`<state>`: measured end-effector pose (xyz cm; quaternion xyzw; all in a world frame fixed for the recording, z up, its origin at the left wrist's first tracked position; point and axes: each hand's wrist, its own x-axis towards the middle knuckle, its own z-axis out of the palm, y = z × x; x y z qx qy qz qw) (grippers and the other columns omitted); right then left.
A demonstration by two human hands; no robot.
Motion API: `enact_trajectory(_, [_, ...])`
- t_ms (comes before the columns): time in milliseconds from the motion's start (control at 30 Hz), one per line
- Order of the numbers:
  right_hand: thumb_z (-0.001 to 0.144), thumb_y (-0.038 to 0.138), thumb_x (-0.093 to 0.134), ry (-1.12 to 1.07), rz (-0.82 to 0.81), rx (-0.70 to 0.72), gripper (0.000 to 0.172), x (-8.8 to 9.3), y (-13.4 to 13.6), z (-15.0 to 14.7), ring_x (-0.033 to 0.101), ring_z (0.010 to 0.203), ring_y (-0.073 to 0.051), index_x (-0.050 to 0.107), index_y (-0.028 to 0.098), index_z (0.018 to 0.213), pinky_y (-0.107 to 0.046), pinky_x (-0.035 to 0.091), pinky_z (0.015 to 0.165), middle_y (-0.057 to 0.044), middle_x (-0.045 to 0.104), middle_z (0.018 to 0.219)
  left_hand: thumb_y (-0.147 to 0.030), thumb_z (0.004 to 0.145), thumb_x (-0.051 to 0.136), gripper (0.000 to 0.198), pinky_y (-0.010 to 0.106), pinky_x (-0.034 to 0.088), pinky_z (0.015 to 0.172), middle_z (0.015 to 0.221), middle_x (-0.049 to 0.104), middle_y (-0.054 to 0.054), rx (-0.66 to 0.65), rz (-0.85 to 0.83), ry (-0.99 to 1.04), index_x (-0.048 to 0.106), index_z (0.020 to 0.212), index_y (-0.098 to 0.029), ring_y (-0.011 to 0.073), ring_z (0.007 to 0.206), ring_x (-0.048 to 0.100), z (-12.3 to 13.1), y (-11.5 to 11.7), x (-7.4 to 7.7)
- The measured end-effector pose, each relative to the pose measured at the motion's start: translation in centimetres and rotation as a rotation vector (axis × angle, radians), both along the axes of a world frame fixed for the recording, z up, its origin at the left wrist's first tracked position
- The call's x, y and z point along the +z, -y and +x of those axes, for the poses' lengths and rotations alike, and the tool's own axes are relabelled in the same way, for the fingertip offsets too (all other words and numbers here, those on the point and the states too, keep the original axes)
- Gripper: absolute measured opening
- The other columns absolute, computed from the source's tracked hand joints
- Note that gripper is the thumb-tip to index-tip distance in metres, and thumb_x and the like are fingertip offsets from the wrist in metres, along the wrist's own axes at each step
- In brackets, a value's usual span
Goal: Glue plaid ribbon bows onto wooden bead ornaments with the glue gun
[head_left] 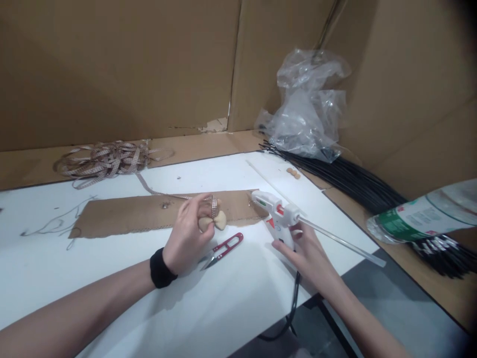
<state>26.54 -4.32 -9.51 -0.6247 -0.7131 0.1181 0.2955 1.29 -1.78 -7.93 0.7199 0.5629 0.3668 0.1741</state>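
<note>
My left hand (190, 226), with a black band on the wrist, is closed on a small cream-coloured piece (220, 220) with rounded lobes. A strip of brown checked ribbon (214, 206) lies against that piece and runs back to the left. Fingers hide part of both. My right hand (303, 248) is wrapped round the handle of a white hot glue gun (278, 216), its nozzle pointing left over the cardboard strip (130, 214). A clear glue stick (343, 242) sticks out of the gun's back. Just below my left hand lie red-handled thread snips (227, 245).
A heap of checked ribbon (112, 159) lies at the back left, loose thread (55, 226) nearer. Three small tan pieces (293, 173) rest at the back right. Beyond are black rods (346, 181), a plastic bag (305, 114) and a bottle (417, 216). The gun's cord (294, 303) hangs over the table edge.
</note>
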Motion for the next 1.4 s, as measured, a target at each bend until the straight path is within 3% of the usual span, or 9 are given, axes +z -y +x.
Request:
enact_trajectory(100, [0.078,0.039,0.053,0.008,-0.084,0.092,0.032,0.3,-2.3,-1.4,0.061,0.085,-0.026,0.058,0.017,0.099,-0.035,0.048,0.07,-0.01,0.063,0.093,-0.009,0.073,0.049,0.055,0.031,0.044,0.077,0.092,0.064,0.004,-0.008,-0.03,0.044,0.03,0.124,-0.021,0.018,0.085,0.06,-0.3,0.2,0.7])
enact_trajectory(233, [0.083,0.038,0.044,-0.035,-0.095,0.054,0.031,1.1,-3.0,-2.1,0.062,0.086,-0.028,0.063,0.017,0.096,-0.037,0.049,0.071,-0.009,0.068,0.086,-0.012,0.073,0.051,0.055,0.026,0.045,0.069,0.089,0.065,0.002,0.016,-0.003,0.028,0.03,0.123,-0.021,0.0152,0.076,0.061,-0.7,0.3,1.5])
enact_trajectory(367, [0.081,0.04,0.048,-0.142,-0.108,-0.022,0.031,2.4,-0.9,-1.3,0.064,0.066,-0.024,0.065,0.018,0.092,-0.032,0.051,0.058,-0.007,0.069,0.08,-0.014,0.072,0.054,0.056,0.026,0.045,0.069,0.084,0.065,0.002,0.056,0.015,0.025,0.03,0.122,-0.022,0.0156,0.077,0.062,-0.9,0.2,2.5])
enact_trajectory(533, [0.08,0.041,0.05,-0.279,-0.07,0.194,0.027,3.5,2.4,-1.1,0.058,0.049,-0.016,0.068,0.025,0.091,-0.024,0.049,0.042,-0.004,0.069,0.073,-0.015,0.073,0.056,0.056,0.027,0.046,0.074,0.085,0.065,0.002,0.043,0.097,0.006,0.032,0.123,-0.02,0.0151,0.081,0.062,-0.9,0.5,3.0])
enact_trajectory(667, [0.079,0.048,0.049,-0.323,-0.266,0.242,0.032,4.0,3.0,-2.2,0.06,0.056,-0.019,0.069,0.025,0.09,-0.027,0.053,0.053,-0.001,0.06,0.051,-0.014,0.071,0.057,0.056,0.025,0.049,0.074,0.085,0.066,0.002,0.009,0.169,0.032,0.035,0.122,-0.019,0.0144,0.081,0.063,-0.7,1.2,3.0])
enact_trajectory(767, [0.078,0.051,0.048,-0.386,-0.366,0.243,0.037,4.4,2.8,-2.8,0.06,0.063,-0.02,0.068,0.023,0.091,-0.032,0.053,0.067,-0.001,0.057,0.051,-0.013,0.07,0.058,0.058,0.023,0.049,0.073,0.085,0.067,0.0,0.019,0.179,0.029,0.035,0.123,-0.019,0.0135,0.08,0.064,-0.6,1.6,3.2])
enact_trajectory(900, [0.077,0.051,0.049,-0.393,-0.403,0.233,0.036,4.5,2.8,-3.1,0.06,0.067,-0.021,0.068,0.023,0.09,-0.036,0.05,0.075,-0.001,0.057,0.053,-0.013,0.07,0.059,0.057,0.02,0.05,0.071,0.086,0.068,0.0,0.024,0.215,0.0,0.036,0.122,-0.019,0.0116,0.078,0.064,-0.5,1.8,3.3])
enact_trajectory(1067, [0.077,0.051,0.047,-0.361,-0.371,0.236,0.035,4.4,2.8,-3.2,0.059,0.068,-0.021,0.069,0.026,0.088,-0.036,0.049,0.075,-0.001,0.056,0.053,-0.012,0.069,0.06,0.056,0.019,0.05,0.074,0.086,0.067,0.001,0.029,0.277,-0.02,0.038,0.12,-0.018,0.0112,0.08,0.064,-0.5,1.9,3.1])
enact_trajectory(1400, [0.079,0.049,0.045,-0.304,-0.388,0.267,0.033,4.6,2.8,-3.1,0.052,0.053,-0.015,0.067,0.025,0.086,-0.033,0.05,0.069,0.001,0.053,0.054,-0.007,0.069,0.058,0.051,0.015,0.05,0.077,0.086,0.065,0.003,0.007,0.394,-0.052,0.041,0.117,-0.013,0.0085,0.078,0.065,-0.3,1.9,3.0])
